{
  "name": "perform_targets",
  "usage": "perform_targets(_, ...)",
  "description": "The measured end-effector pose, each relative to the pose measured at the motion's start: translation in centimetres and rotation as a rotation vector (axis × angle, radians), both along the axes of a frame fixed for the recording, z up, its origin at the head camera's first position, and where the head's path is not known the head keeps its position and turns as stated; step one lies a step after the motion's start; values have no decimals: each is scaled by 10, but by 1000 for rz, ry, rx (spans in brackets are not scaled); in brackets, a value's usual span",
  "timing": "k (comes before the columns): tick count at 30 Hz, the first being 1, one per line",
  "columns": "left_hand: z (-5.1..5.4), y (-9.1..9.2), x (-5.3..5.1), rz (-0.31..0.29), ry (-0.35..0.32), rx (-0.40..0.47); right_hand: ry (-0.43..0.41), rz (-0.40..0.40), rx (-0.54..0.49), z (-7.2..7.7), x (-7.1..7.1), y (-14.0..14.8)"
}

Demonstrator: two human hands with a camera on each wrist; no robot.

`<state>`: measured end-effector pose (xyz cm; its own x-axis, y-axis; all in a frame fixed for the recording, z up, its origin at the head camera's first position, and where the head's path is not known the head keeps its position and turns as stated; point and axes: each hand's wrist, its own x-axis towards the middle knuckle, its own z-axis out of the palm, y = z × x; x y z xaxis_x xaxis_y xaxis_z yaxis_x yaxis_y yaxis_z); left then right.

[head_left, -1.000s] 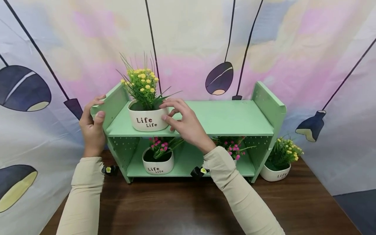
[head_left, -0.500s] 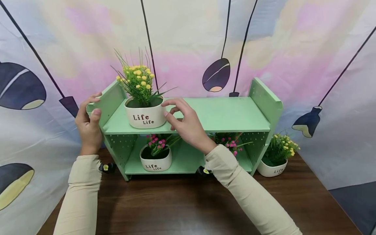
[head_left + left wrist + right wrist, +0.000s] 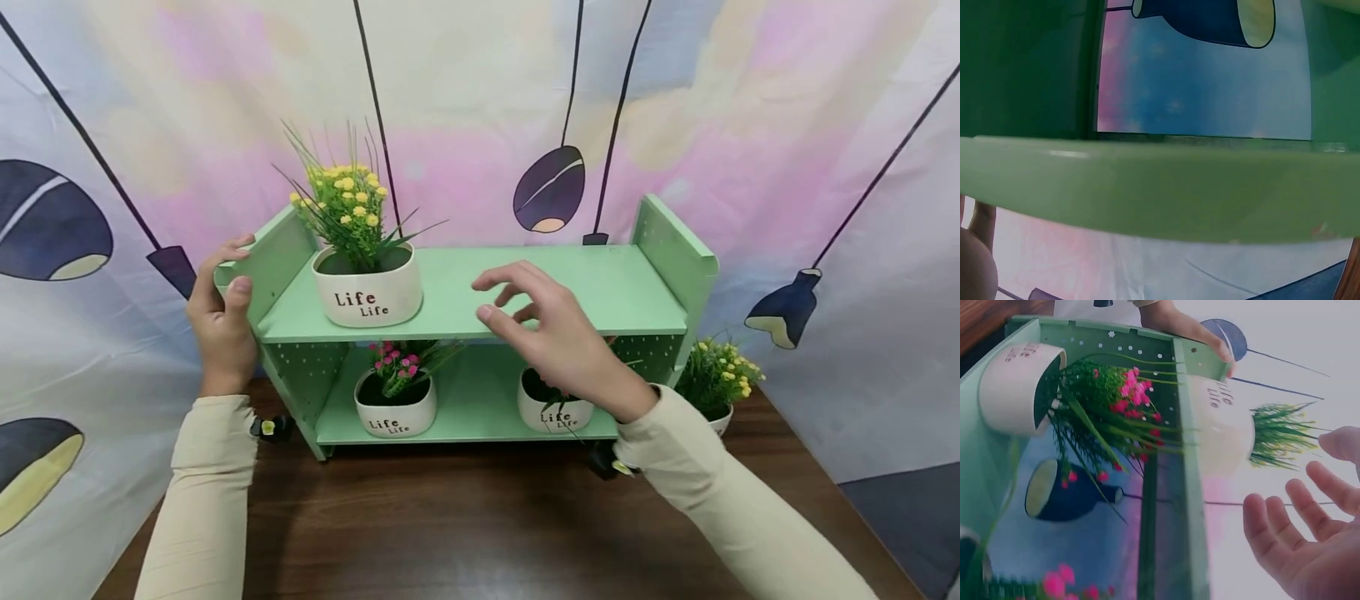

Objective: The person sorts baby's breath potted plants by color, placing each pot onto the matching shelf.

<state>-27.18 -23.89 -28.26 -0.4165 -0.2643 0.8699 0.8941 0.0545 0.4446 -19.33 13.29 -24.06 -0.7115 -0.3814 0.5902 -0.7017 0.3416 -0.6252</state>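
Atop the green shelf, which the left hand grips at its left side, the yellow-flowered pot stands upright near that end, while the right hand has just drawn clear of it, fingers loosely bent, holding nothing, so the pot seemingly rests unaided.

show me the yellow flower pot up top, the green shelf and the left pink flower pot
Yellow flower pot (image 3: 369,287), head view: its white front wall.
Green shelf (image 3: 448,292), head view: bare part of its top board.
Left pink flower pot (image 3: 396,414), head view: its white front wall.
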Motion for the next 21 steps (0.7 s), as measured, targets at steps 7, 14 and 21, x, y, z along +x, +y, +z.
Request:
perform_targets(7,-1,-3,-2,28,-9,-25,28,-76,30,-1,22,45)
perform_targets(14,-3,-3,-11,40,-32,-72,29,-176,-6,-12,49,89)
perform_targets(21,-4,-2,-1,38,-8,-31,60,-270,-43,-22,67,120)
